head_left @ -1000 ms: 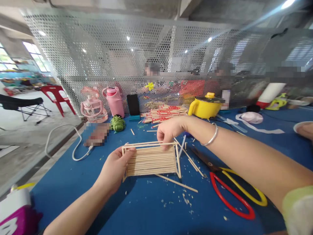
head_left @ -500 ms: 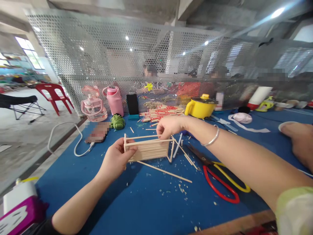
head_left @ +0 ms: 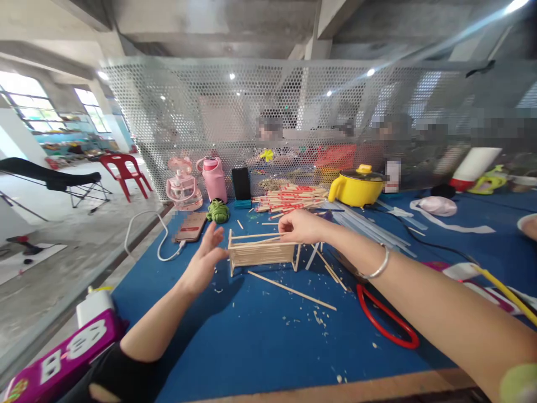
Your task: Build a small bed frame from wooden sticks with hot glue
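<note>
"Two hands show in our head view; how do we have them?"

"Our left hand (head_left: 202, 262) is spread, thumb apart from the fingers, just beside the left end of the stick frame (head_left: 263, 255); we cannot tell whether the thumb touches it. Our right hand (head_left: 304, 225) reaches over the frame's right end, fingers drawn together at the top; it hides what they may be pinching, so we cannot tell."

"Where do we have the frame itself?"

"Between our hands on the blue worktop (head_left: 251, 347), its closely laid row of pale sticks facing us."

"And what lies around it?"

"One loose stick (head_left: 292, 290) slants in front, and red-handled scissors (head_left: 388, 322) lie to the right, partly hidden by our forearm. Behind the frame we see a pile of red-banded sticks (head_left: 291, 197), with a yellow lidded pot (head_left: 358, 190) to its right."

"Anything on our left?"

"A ball of green yarn (head_left: 218, 211), and near it a phone (head_left: 192, 226) lying flat, a white cable (head_left: 166, 256) plugged in."
</note>
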`<state>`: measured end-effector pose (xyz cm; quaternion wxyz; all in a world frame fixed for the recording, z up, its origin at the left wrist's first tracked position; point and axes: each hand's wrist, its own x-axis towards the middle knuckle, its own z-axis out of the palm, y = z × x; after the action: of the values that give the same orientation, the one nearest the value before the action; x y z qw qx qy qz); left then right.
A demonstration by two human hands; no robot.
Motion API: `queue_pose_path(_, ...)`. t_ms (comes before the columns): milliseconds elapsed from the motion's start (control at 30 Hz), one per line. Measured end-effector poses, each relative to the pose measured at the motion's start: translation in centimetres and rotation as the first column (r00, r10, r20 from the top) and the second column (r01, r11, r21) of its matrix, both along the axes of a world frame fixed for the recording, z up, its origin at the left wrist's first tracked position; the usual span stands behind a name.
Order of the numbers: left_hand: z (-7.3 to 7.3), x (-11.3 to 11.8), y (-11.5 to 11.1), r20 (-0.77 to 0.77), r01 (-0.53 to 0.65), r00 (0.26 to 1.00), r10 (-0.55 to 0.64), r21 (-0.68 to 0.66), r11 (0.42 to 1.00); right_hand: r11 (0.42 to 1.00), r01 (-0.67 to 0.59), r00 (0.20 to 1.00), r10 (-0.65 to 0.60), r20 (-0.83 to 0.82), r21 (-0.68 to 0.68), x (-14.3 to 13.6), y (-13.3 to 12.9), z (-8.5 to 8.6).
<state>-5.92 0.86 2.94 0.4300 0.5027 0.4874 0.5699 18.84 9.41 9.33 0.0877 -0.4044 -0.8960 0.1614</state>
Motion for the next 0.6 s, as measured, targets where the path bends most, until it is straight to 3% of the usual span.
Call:
queue_pose_path(67,1.9,0.3,0.5,-0.147,-0.192,0.964,0.221,0.188,0.963,1.0,0.005,1.0,-0.005,-0.028,0.0,0.0,0.0,-0.2)
queue_pose_path(100,3.1,0.7,0.9,-0.248,-0.216,0.923,0.293,0.297,0.93,1.0,0.007,0.999,-0.007,-0.042,-0.001,0.0,0.0,-0.2)
queue_pose_path(133,4.2,1.3,1.3,-0.37,-0.158,0.88,0.299,0.365,0.917,1.0,0.009,0.998,-0.009,-0.055,-0.002,0.0,0.0,-0.3)
queue_pose_path(167,5.2,2.0,1.8,-0.506,-0.037,0.83,0.235,0.37,0.928,1.0,0.013,0.998,-0.013,-0.069,-0.003,0.0,-0.1,-0.4)
queue_pose_path(233,6.5,3.7,3.1,-0.734,0.235,0.68,0.007,0.227,0.945,1.0,0.03,0.994,-0.03,-0.101,-0.002,-0.1,-0.2,-0.6)
queue_pose_path(300,6.9,5.2,4.5,-0.816,0.369,0.559,-0.144,0.09,0.925,0.998,0.057,0.989,-0.055,-0.135,0.006,-0.1,-0.3,-0.9)
queue_pose_path(433,5.9,6.6,6.6,-0.808,0.416,0.544,-0.226,0.025,0.909,0.995,0.097,0.976,-0.089,-0.2,0.028,-0.1,-0.9,-1.5)
queue_pose_path(600,5.7,6.3,7.1,-0.758,0.485,0.532,-0.376,-0.092,0.87,0.996,0.091,0.956,-0.089,-0.281,-0.005,-0.1,-1.3,-1.9)
